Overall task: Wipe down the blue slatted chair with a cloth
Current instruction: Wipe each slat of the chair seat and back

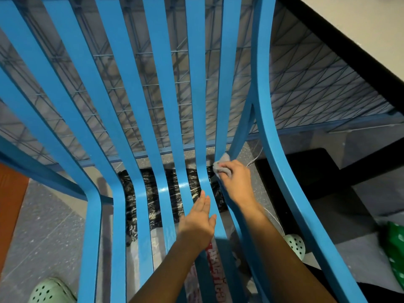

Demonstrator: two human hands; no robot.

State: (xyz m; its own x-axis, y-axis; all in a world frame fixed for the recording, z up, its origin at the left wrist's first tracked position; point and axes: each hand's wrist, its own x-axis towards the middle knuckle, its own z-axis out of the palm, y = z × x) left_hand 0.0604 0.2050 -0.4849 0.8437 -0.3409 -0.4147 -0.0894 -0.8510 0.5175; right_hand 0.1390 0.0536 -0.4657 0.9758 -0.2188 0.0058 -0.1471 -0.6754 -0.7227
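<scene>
Right hand (pixel 235 178): fingers curled round small crumpled grey cloth (pixel 222 164), pressing it on the rightmost slat of the blue slatted chair (pixel 166 106), at the seat-to-back bend. Left hand (pixel 199 219): flat, fingers straight, resting on the neighbouring seat slats. Crinkled black plastic bag (pixel 150 193) on floor under seat. Pale green perforated clog (pixel 52 289) bottom left.

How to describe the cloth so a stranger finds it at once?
Find the blue slatted chair, where seat bends into back. At the rightmost slat there, the right hand grips a cloth, the only soft grey lump on the blue.
</scene>
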